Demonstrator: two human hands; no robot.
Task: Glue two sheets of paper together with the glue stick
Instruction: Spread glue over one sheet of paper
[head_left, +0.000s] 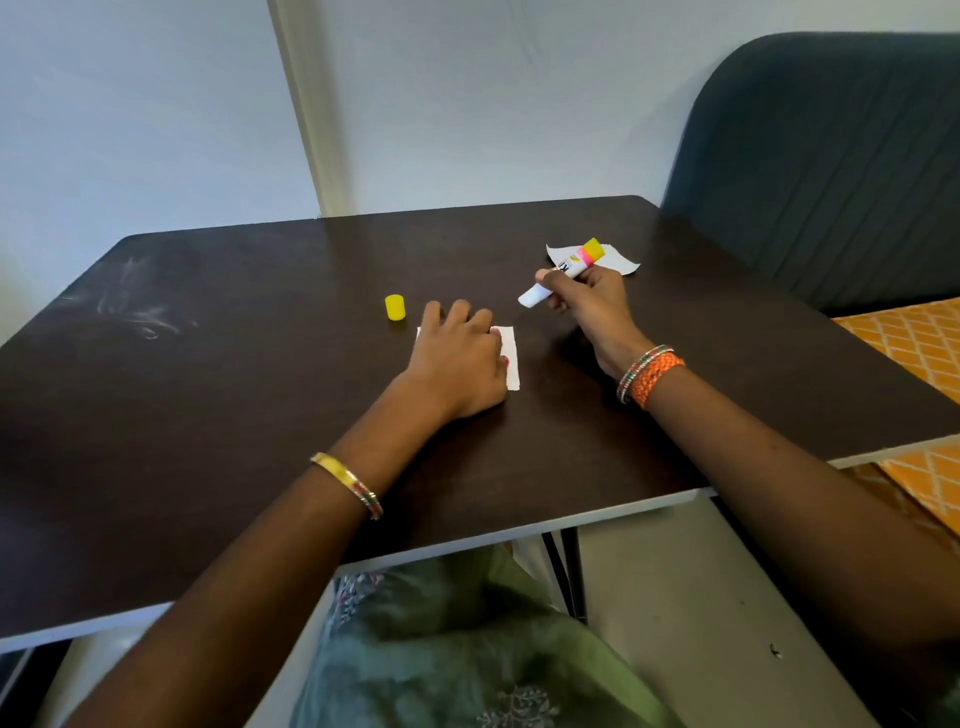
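Note:
A small white sheet of paper (510, 358) lies on the dark table (260, 364), mostly covered by my left hand (460, 358), which presses flat on it with fingers spread. My right hand (592, 306) grips an uncapped glue stick (563, 270), white with a yellow and pink end, tilted with its white tip pointing down-left, above the table and to the right of the sheet. A second white sheet (621, 259) rests farther back right, behind the glue stick. The yellow cap (395, 307) stands upright to the left of my left hand.
A dark grey padded chair back (831, 166) stands behind the table's right corner. An orange patterned cloth (909, 343) lies at the right. The table's front edge (467, 540) runs close to my lap. Pale smudges (140, 312) mark the table's left side.

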